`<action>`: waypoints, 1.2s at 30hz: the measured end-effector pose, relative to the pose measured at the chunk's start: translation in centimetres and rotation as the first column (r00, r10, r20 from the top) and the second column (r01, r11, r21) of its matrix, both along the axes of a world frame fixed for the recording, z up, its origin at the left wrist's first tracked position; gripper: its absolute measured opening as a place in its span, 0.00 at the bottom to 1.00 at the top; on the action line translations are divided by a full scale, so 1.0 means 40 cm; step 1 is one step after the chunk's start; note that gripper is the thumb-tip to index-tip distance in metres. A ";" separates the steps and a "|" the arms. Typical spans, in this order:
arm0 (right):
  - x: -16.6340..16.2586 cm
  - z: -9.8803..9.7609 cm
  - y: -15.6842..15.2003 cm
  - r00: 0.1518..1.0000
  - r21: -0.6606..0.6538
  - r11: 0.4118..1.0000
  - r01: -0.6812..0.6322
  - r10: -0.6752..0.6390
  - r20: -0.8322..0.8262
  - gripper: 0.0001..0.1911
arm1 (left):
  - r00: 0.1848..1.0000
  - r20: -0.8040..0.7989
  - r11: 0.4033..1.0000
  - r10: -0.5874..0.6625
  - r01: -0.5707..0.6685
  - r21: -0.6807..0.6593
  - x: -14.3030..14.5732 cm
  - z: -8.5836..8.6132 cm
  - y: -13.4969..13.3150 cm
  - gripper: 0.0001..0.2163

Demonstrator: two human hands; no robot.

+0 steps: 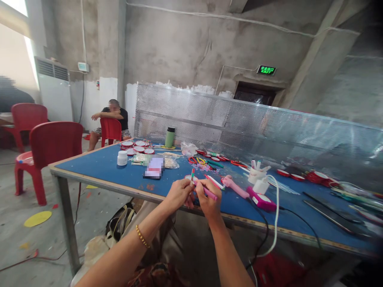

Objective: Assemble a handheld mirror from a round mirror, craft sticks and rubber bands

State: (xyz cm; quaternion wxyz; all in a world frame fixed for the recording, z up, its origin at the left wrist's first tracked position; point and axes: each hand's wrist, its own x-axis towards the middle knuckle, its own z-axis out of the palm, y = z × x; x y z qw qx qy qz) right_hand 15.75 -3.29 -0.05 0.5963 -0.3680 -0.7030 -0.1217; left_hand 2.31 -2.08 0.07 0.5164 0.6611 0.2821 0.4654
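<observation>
My left hand (180, 194) is closed at the table's near edge, its fingertips pinching a small upright striped stick (192, 175) in red, green and white. Right beside it, my right hand (210, 202) is wrapped round a pink marker-like pen (210, 193). The two hands nearly touch, and the pen's front end is hidden between the fingers. Just beyond them, a white and red pen-like stick (214, 182) lies on the blue table (101, 165). A pink handled tool (236, 186) with a cord rests to the right of my right hand.
A phone (154, 167), a white jar (122, 158), a green bottle (170, 137) and red-rimmed discs (139, 149) are on the left. Cables run past a magenta box (261, 200) and white charger (260, 186). A perforated metal screen (209, 115) borders the back. A person (115, 115) sits beyond.
</observation>
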 end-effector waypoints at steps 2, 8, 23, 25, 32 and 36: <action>0.001 0.000 0.001 0.999 -0.003 1.000 0.018 -0.018 -0.032 0.10 | 1.000 0.003 1.000 -0.004 0.004 -0.008 0.000 0.000 0.001 0.14; 0.001 0.000 0.003 0.999 -0.059 0.998 -0.031 0.029 -0.040 0.10 | 1.000 -0.003 1.000 -0.013 0.013 -0.012 0.001 -0.001 0.003 0.17; -0.002 0.000 0.003 0.996 -0.079 0.997 -0.007 0.000 -0.088 0.11 | 1.000 -0.024 1.000 -0.014 0.013 -0.019 -0.002 0.007 -0.006 0.17; -0.001 -0.001 0.003 0.995 -0.078 0.997 0.013 -0.020 -0.098 0.11 | 1.000 -0.015 0.999 -0.025 0.025 -0.027 -0.002 0.007 -0.006 0.16; 0.000 0.000 0.003 0.998 -0.074 0.997 -0.020 0.015 -0.065 0.11 | 1.000 -0.018 1.000 -0.013 0.013 -0.018 -0.001 0.004 -0.004 0.17; 0.001 -0.001 0.002 0.996 -0.057 0.998 0.023 -0.028 -0.082 0.11 | 1.000 -0.006 1.000 -0.026 0.026 -0.016 -0.001 0.003 -0.002 0.16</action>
